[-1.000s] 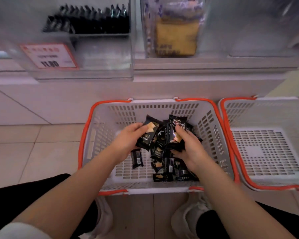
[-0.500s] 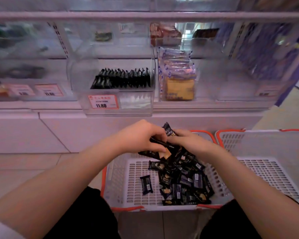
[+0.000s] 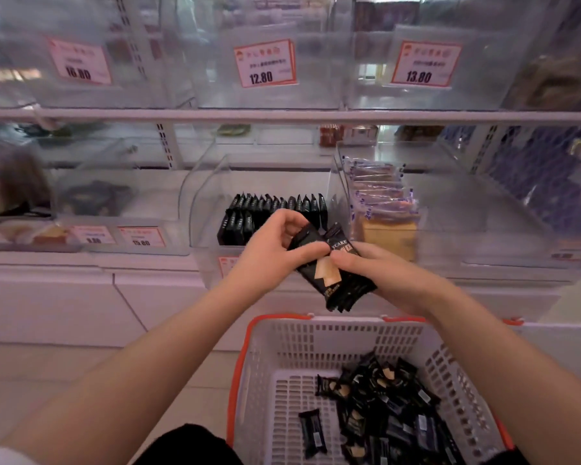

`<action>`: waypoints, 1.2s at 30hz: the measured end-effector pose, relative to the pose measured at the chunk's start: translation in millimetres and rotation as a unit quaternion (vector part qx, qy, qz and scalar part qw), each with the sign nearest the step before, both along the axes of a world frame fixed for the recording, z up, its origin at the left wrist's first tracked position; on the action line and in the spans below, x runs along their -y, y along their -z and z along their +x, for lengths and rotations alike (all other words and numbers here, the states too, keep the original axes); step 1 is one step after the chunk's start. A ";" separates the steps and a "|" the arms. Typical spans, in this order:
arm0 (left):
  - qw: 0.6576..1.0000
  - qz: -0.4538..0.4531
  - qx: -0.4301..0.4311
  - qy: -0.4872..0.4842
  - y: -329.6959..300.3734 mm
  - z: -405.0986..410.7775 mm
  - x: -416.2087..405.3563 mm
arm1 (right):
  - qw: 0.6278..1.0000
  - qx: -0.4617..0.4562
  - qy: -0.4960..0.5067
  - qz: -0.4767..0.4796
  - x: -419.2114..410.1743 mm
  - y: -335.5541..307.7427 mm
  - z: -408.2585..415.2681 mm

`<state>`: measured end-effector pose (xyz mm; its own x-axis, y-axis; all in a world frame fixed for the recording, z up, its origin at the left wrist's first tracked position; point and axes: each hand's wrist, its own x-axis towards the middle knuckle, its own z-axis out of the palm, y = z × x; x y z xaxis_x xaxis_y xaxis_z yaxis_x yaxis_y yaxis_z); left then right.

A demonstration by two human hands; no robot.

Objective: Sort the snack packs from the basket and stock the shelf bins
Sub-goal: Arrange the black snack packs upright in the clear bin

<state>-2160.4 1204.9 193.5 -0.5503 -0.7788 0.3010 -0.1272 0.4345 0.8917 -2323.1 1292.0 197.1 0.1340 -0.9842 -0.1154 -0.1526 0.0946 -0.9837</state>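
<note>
Both hands hold one stack of black snack packs (image 3: 332,280) with a gold wafer picture, raised above the basket and in front of the shelf. My left hand (image 3: 269,253) pinches the stack's top edge; my right hand (image 3: 379,273) grips it from the right and below. Straight behind the stack is a clear shelf bin (image 3: 202,203) with upright rows of the same black packs (image 3: 275,209). The white basket with an orange rim (image 3: 245,374) sits on the floor below, with several loose black packs (image 3: 383,417) heaped at its right.
To the right of the black-pack bin stands a bin of purple-and-yellow wrapped snacks (image 3: 383,209). Clear bins with price tags (image 3: 265,63) line the shelf above. A second basket's rim (image 3: 557,330) shows at the far right. Tiled floor (image 3: 47,374) lies left.
Both hands lifted a stack of black packs out of the basket and up to the shelf bin's front. The view tilted upward, bringing the upper shelf into sight.
</note>
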 end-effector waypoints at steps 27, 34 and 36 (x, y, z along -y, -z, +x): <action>0.788 -0.161 0.592 0.048 36.8 7.7 172.1 | 0.866 -0.482 0.108 0.079 204.8 33.0 45.5; 0.771 -0.180 0.611 0.021 32.9 2.6 171.5 | 0.903 -0.412 0.030 0.116 202.9 29.0 23.5; 0.765 -0.180 0.618 0.016 31.3 -1.0 169.8 | 0.905 -0.410 0.010 0.115 202.1 28.1 24.0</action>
<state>-2161.4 1035.1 162.2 -0.6047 -0.7484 -0.2723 -0.7611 0.6438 -0.0791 -2299.1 1089.9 169.0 -0.1079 -0.9229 -0.3697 -0.8187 0.2935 -0.4936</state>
